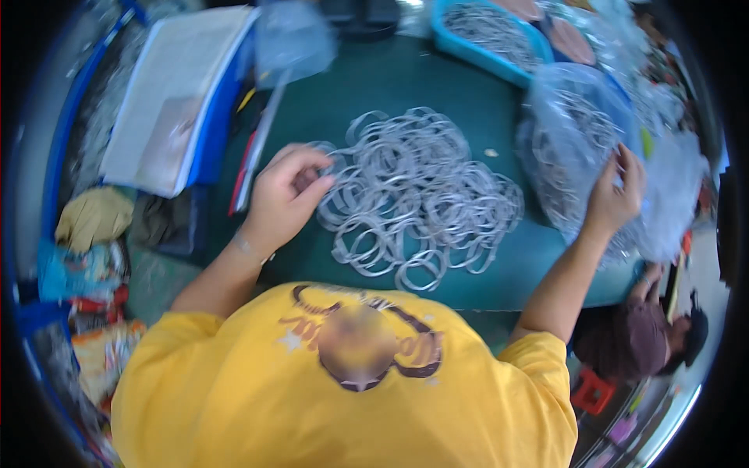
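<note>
A loose heap of thin silvery metal rings (421, 187) lies on the dark green tabletop in front of me. At the heap's left edge my left hand (287, 191) has its fingers curled, with a ring showing right at the fingertips. Off to the right, a clear plastic bag (573, 86) holds many more of these rings. My right hand (615, 195) is over the bag's right side, thumb and fingers pinched together. Blur hides whatever lies between them.
A light-blue basin (488, 39) of metal pieces stands at the back right. On the left are papers (175, 101) on a blue holder and a red-and-white strip (248, 168). Another person (636, 335) is at the lower right, near a red stool (593, 392).
</note>
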`<act>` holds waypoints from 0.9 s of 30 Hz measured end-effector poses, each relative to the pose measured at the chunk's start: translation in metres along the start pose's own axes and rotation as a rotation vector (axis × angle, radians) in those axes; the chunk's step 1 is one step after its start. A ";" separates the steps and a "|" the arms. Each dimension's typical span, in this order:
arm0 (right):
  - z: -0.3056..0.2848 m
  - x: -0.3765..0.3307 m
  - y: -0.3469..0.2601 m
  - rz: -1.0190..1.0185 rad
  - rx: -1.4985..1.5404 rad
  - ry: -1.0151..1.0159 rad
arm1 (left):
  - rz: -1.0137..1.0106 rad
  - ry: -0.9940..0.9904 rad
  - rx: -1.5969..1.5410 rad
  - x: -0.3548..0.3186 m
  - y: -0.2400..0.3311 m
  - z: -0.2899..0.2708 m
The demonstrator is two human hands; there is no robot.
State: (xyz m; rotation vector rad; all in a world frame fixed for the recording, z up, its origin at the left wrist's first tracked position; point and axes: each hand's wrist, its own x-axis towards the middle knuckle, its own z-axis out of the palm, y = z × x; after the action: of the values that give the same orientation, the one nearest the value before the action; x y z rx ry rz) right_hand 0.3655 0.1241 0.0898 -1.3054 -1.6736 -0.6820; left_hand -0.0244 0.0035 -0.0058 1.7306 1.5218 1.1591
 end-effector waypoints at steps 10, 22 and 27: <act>0.036 -0.076 -0.177 -0.467 0.763 -0.866 | 0.018 0.010 0.273 -0.009 -0.042 0.014; 0.017 -0.076 -0.160 0.150 1.066 -0.694 | 0.174 -0.044 -0.297 -0.002 0.014 0.020; 0.012 -0.094 -0.159 0.207 1.129 -0.633 | 0.343 0.003 -0.232 0.002 0.024 0.027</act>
State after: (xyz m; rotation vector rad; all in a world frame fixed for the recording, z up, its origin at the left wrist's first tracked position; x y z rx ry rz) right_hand 0.2160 0.0425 0.0162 -0.8180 -1.8699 0.8223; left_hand 0.0109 0.0043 0.0018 1.8711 1.0655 1.4436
